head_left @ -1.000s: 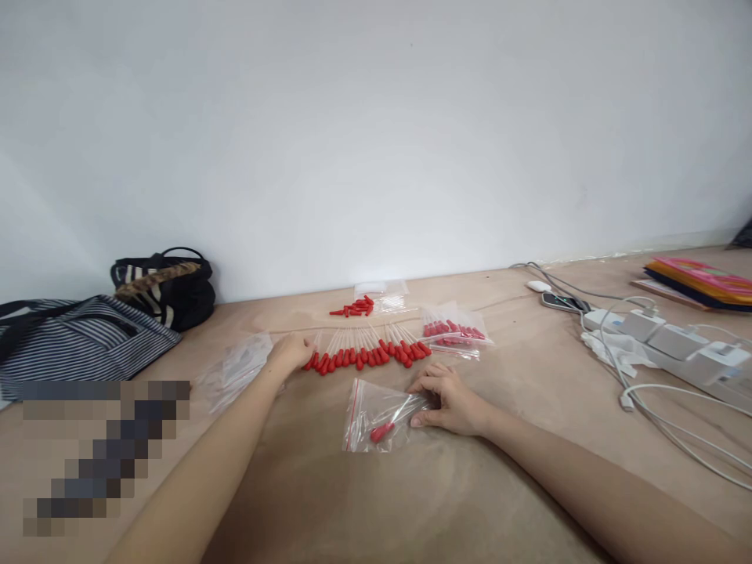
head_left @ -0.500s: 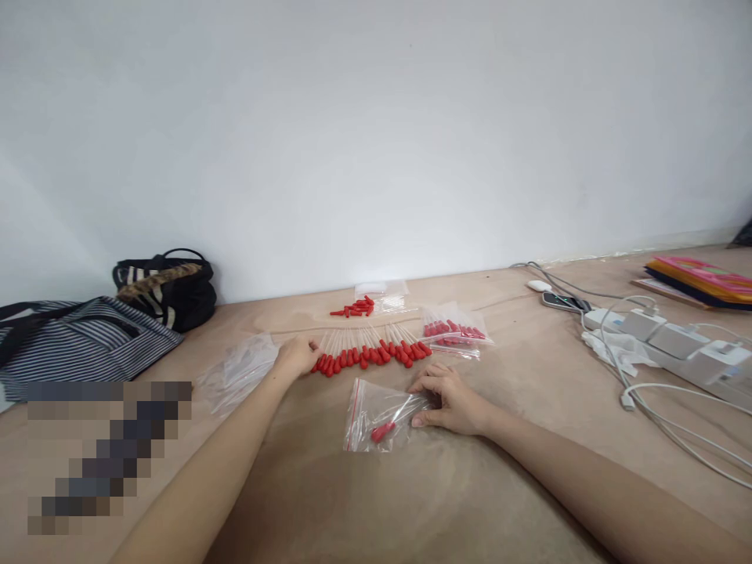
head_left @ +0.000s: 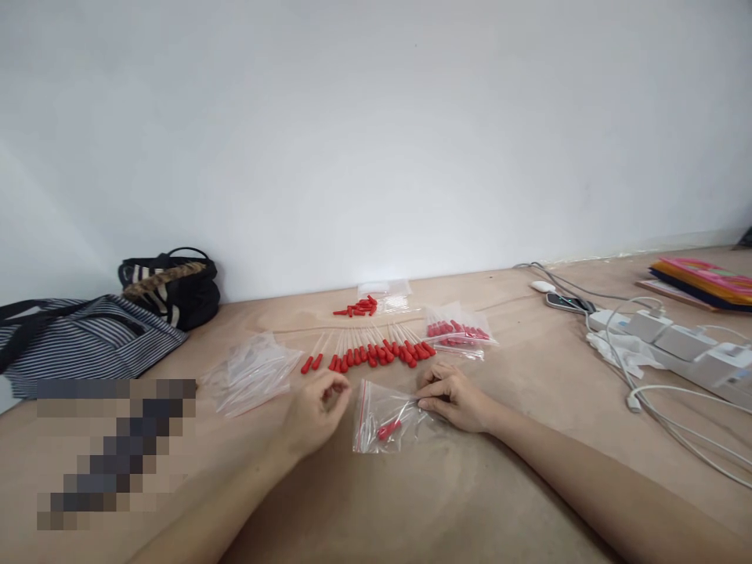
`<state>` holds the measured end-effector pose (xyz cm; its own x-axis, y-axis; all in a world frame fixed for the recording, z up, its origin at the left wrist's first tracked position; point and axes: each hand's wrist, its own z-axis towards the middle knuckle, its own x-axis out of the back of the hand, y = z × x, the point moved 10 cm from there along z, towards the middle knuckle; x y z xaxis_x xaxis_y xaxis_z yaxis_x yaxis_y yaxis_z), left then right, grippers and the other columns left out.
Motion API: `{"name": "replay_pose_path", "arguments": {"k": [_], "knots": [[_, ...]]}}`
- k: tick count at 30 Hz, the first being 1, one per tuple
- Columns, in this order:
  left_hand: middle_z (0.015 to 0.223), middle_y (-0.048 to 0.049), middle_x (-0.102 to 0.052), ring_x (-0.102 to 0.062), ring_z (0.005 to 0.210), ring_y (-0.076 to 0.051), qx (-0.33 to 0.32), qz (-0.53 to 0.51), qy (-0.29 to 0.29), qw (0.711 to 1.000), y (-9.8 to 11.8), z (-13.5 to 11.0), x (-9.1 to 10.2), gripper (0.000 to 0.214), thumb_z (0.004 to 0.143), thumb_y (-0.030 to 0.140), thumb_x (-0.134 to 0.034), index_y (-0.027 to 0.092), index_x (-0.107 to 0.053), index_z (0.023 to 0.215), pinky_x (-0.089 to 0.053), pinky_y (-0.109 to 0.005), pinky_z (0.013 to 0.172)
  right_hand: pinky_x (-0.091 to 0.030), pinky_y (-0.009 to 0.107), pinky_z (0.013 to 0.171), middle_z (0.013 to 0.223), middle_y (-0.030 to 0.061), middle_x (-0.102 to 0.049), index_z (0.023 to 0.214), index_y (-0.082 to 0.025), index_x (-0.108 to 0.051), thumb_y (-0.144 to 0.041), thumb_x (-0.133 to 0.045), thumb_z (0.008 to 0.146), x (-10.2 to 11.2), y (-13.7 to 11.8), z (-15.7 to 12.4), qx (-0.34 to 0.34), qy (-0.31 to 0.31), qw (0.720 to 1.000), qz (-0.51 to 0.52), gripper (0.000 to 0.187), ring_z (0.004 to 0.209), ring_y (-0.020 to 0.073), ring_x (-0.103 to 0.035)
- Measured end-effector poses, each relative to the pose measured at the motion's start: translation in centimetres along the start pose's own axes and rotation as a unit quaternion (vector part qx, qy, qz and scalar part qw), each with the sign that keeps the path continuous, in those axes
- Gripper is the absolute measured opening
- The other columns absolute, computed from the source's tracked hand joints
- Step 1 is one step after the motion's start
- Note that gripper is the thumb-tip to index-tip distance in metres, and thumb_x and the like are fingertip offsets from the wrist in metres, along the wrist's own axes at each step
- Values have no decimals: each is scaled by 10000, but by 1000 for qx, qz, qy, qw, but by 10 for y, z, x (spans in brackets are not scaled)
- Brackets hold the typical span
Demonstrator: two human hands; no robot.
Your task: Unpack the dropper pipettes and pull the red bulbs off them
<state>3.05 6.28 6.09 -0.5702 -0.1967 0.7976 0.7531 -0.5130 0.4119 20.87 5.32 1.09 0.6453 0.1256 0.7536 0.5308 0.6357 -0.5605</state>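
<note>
Likely light, slippery: grip the zip bag, pinched in the right hand, by its red-edged mouth beside the left hand, curled open, seemingly empty.

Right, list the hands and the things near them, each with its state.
Near bag: partly filled, closure unclear
Left hand: fingers curled, nothing visible inside
Right hand: fingers bent, at near bag
Droppers: loose, in a fanned row
Rightmost bag: filled, lying flat
Left bags: flat, overlapping
Red pieces: loosely heaped
Back bag: contents unclear
</note>
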Motion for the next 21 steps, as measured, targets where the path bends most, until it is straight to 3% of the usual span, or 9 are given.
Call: {"name": "replay_pose_path", "arguments": {"k": [4,9,14,16,21], "knots": [[675,-14,-572,-518,578,-114,40,-115,-84,989,11,-22,-23,130,731,243,-498,175,-606,704,-431,-218,541,-367,323,782,822,32,-570,887,-283,-686,-364,-509,823,1,-1,0,4,5,1000,3,205,830,153,-506],[742,-27,-569,-475,547,-100,82,-172,-131,973,3,-23,-40,125,685,266,-568,184,-660,710,-409,-215,519,-368,328,786,808,31,-564,894,-283,-686,-367,-496,829,1,-2,-1,8,9,1000,-6,217,819,151,-502],[833,-33,-611,-542,700,-145,37,-203,-236,950,25,-22,-55,161,693,327,-596,231,-694,777,-426,-235,626,-371,336,773,793,32,-554,917,-286,-679,-370,-477,839,2,-4,0,-1,21,999,-36,232,795,152,-499],[801,-27,-616,-543,700,-151,29,-192,-241,951,32,-21,-56,160,661,348,-630,219,-687,736,-421,-235,627,-374,332,761,786,33,-551,905,-277,-681,-367,-472,841,2,-5,0,1,28,999,-44,237,783,150,-497],[701,-10,-598,-520,627,-141,67,-134,-192,970,23,-18,-61,105,605,281,-652,185,-608,613,-392,-228,563,-380,310,737,741,26,-537,805,-245,-691,-353,-481,836,1,-4,1,0,37,998,-58,238,763,146,-487]]}}
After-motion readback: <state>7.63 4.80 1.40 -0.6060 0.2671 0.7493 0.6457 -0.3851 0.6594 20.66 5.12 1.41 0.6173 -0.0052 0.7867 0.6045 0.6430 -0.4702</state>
